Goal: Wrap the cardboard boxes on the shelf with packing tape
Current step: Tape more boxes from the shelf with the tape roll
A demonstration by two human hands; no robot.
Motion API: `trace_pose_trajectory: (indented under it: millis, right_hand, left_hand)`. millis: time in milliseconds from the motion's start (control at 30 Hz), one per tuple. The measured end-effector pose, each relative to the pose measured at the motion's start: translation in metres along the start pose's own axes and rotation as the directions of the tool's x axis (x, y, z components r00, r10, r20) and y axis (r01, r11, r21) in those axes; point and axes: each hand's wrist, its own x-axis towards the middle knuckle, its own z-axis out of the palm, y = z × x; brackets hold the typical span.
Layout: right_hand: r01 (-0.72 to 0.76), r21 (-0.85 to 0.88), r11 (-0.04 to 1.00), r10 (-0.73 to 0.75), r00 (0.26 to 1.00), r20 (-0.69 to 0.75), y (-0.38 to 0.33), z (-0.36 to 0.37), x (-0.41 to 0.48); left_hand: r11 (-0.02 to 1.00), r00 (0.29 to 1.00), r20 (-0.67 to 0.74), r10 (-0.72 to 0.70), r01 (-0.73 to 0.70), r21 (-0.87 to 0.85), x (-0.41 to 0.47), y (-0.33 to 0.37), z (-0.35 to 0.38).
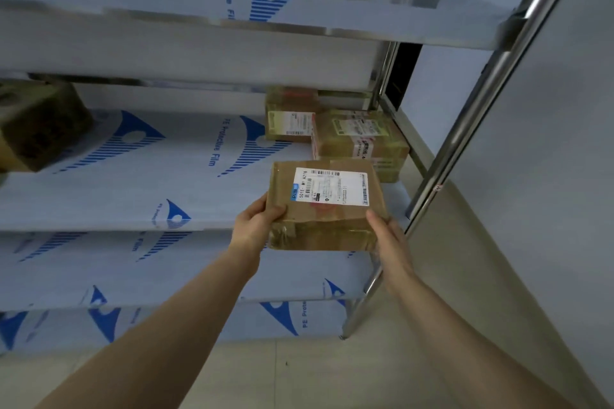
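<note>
1. A flat brown cardboard box (327, 209) with a white shipping label and crinkled clear tape on its near face is held over the middle shelf's (133, 189) front edge (film-covered).
2. The left hand (257, 222) grips its left corner and the right hand (385, 236) clasps its right side.
3. The fingers underneath are hidden, and the label's small print is illegible.

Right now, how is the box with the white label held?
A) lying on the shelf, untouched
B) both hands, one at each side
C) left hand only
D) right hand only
B: the left hand grips the left edge of the box, and the right hand holds its right front corner.
</note>
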Motion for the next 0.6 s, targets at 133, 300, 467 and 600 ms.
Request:
trace_pose_trajectory:
  millis: [133, 300, 467, 600]
  right_hand:
    - [-0.006, -0.003, 1.0, 0.006, 1.0, -0.017, 0.003, -0.014, 0.005]
    - [0.099, -0.089, 0.991, -0.094, 0.993, 0.065, -0.004, 0.005, 0.023]
    - [0.163, -0.19, 0.968, -0.111, 0.96, 0.257, -0.022, 0.05, 0.046]
    - [0.119, -0.217, 0.969, -0.04, 0.94, 0.338, -0.032, 0.084, 0.063]
  left_hand:
    - [1.0, 0.999, -0.037, -0.01, 0.009, -0.013, -0.004, -0.003, 0.021]
    - [0.999, 0.985, -0.172, 0.006, -0.013, -0.044, -0.002, 0.006, 0.029]
    - [0.991, 0.935, -0.353, -0.022, -0.026, -0.133, 0.012, 0.015, 0.007]
    - [0.999, 0.887, -0.462, -0.014, -0.007, -0.044, 0.042, 0.017, -0.008]
